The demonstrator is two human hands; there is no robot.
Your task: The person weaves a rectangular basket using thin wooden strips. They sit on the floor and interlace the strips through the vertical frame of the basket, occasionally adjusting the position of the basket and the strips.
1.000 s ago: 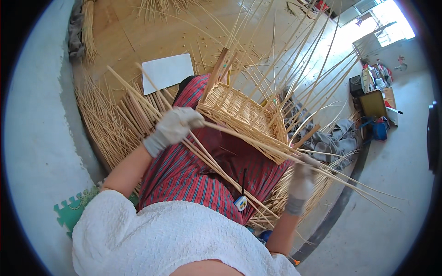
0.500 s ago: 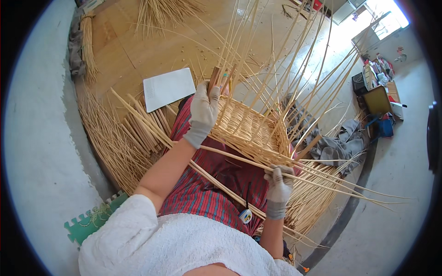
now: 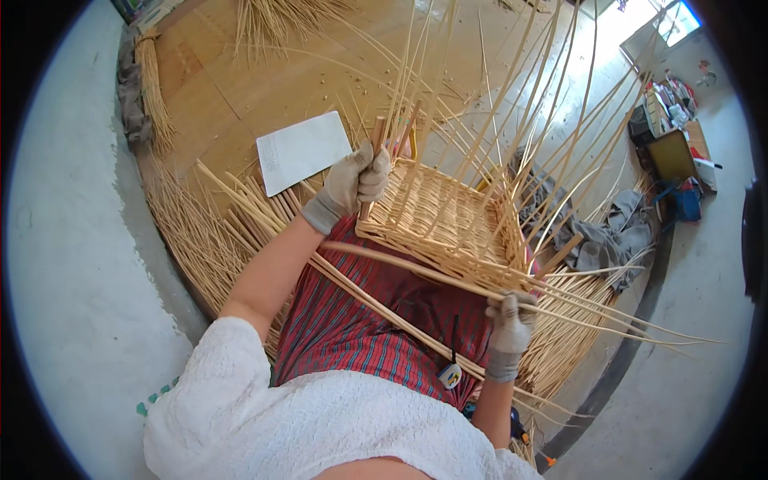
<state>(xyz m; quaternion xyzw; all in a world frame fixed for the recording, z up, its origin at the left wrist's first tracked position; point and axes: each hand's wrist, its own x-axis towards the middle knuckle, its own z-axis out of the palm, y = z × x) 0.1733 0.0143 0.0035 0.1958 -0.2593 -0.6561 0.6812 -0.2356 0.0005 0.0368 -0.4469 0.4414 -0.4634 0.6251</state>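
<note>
The half-woven basket [image 3: 448, 212] sits mid-view over the red striped cloth [image 3: 336, 320] on the lap, its long upright canes [image 3: 520, 64] fanning toward 1 o'clock. It should be light and springy: the weave would likely give under a squeeze, so the stiff wooden post [image 3: 379, 128] at its 10 o'clock corner looks the firmest hold. There the left hand [image 3: 358, 180] wraps its fingers around that post. At 5 o'clock the right hand [image 3: 510, 320] pinches a long rod [image 3: 380, 255] running beside the near edge; smooth and thin, it may slip or crack if bent sharply. Farther out lie a white sheet [image 3: 304, 152] at 10 o'clock, grey cloth [image 3: 616, 240] past 3 and a tape measure [image 3: 450, 375] at 6.
</note>
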